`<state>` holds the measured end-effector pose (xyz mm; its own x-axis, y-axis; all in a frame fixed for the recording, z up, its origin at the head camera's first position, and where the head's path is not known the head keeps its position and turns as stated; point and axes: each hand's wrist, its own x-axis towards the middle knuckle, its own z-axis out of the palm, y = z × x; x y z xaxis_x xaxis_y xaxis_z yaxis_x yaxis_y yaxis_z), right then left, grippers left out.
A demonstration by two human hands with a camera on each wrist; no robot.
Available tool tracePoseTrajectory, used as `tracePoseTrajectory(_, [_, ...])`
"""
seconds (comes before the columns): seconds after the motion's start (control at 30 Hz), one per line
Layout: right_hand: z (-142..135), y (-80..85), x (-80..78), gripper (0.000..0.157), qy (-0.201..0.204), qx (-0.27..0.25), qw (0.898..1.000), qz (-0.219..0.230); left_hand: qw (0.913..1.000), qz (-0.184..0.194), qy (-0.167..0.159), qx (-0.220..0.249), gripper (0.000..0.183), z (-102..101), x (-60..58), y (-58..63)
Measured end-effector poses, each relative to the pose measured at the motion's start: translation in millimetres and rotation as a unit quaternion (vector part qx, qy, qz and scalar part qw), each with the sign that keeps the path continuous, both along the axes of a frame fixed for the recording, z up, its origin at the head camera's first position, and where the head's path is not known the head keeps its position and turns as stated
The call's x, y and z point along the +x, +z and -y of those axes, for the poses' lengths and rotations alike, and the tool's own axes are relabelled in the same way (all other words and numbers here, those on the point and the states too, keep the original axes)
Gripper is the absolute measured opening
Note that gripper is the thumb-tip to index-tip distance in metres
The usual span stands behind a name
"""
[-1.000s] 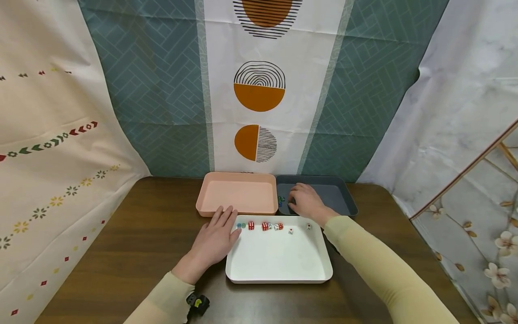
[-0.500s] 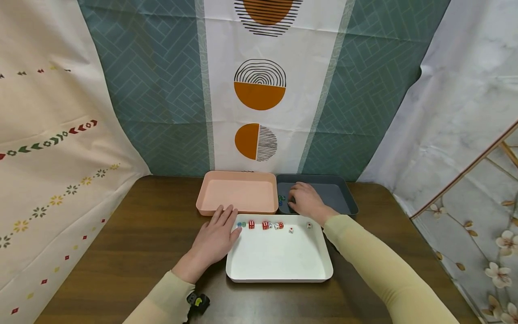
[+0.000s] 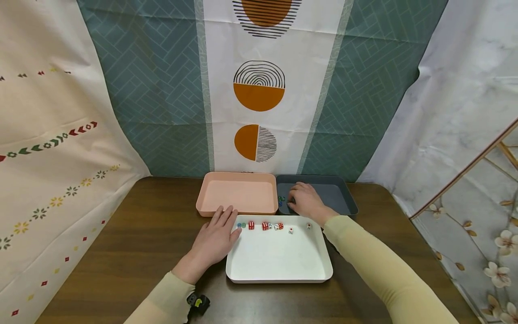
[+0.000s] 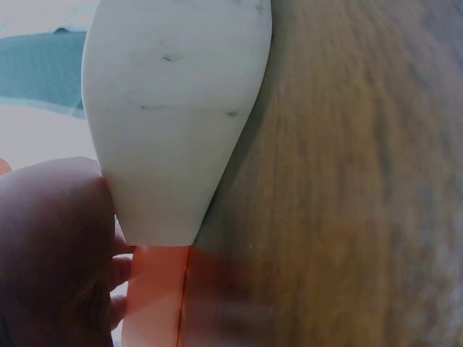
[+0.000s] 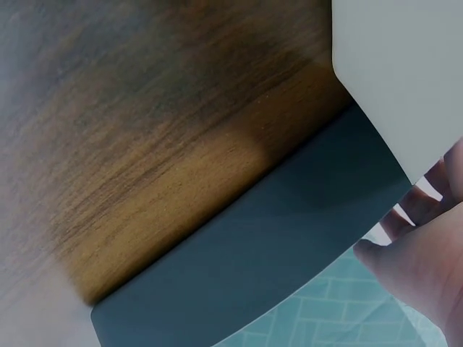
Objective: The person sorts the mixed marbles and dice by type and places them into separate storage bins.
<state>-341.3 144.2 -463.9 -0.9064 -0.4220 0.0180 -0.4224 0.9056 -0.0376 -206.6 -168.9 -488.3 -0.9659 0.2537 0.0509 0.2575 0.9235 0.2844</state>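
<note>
In dark tray [image 3: 333,193]: right hand [image 3: 306,200], fingers bent down near blue-green bits [image 3: 281,201]; can't tell if pinching one. No visible shift over last second, so likely no progress. Left hand [image 3: 216,237] at white tray [image 3: 279,258], far-left corner; fingers straight, thumb apart. White tray: dice [image 3: 265,226] along far side, other bits [image 3: 239,225] far left. Pink tray [image 3: 238,193] beside dark.

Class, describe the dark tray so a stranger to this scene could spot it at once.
On the brown table, a pink tray and a dark tray sit side by side beyond a white tray. The dark tray is on the right, under the right hand. It alone is dark grey; its neighbours are pale pink and white.
</note>
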Motion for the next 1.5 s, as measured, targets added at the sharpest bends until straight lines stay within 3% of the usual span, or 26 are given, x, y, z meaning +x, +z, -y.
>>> tracePoseTrajectory(0.43, [-4.9,5.7,6.5,0.024,-0.01,-0.015,1.0,-0.002,1.0,0.003,0.0,0.004,0.073,1.2,-2.3,-3.9])
tracePoseTrajectory(0.87, [-12.7,13.8,29.7,0.029,-0.011,-0.056,0.998,-0.01,1.0,-0.002,-0.003,0.001,0.073,2.2,-3.1,-5.7])
tracePoseTrajectory(1.5, [-4.2,29.9,69.3,0.031,0.067,-0.109,0.991,-0.034,0.9999,-0.009,-0.004,0.005,0.073,1.4,-1.7,-1.5])
